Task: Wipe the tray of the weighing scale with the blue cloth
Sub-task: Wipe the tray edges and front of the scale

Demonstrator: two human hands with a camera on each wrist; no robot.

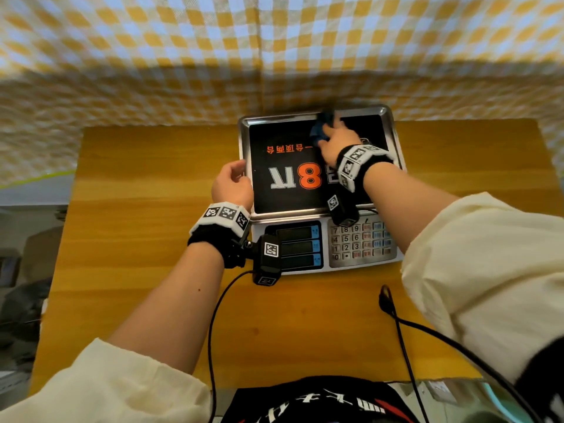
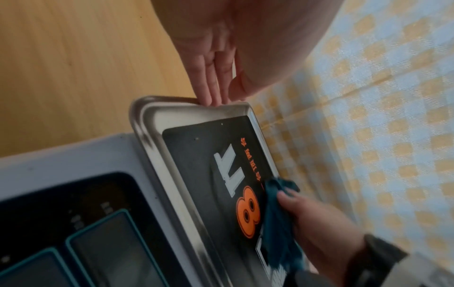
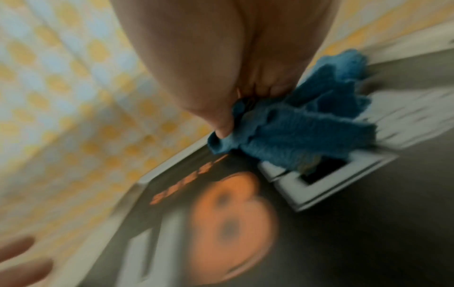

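Note:
The scale's steel tray (image 1: 244, 141) (image 2: 147, 155) carries a black sticker with an orange 8. My right hand (image 1: 329, 131) (image 2: 307, 217) (image 3: 221, 97) grips the bunched blue cloth (image 1: 319, 131) (image 2: 277, 223) (image 3: 294, 132) and presses it on the sticker, near the middle of the tray's far edge. My left hand (image 1: 235, 180) (image 2: 216, 95) touches the tray's left rim with straight fingertips, the thumb beside them. The right wrist view is blurred.
The scale body, with its displays (image 1: 299, 245) and keypad (image 1: 360, 242), faces me on a wooden table (image 1: 152, 209). A yellow and white checked cloth (image 1: 183, 56) hangs right behind the tray. Black cables (image 1: 403, 331) trail over the table's near side.

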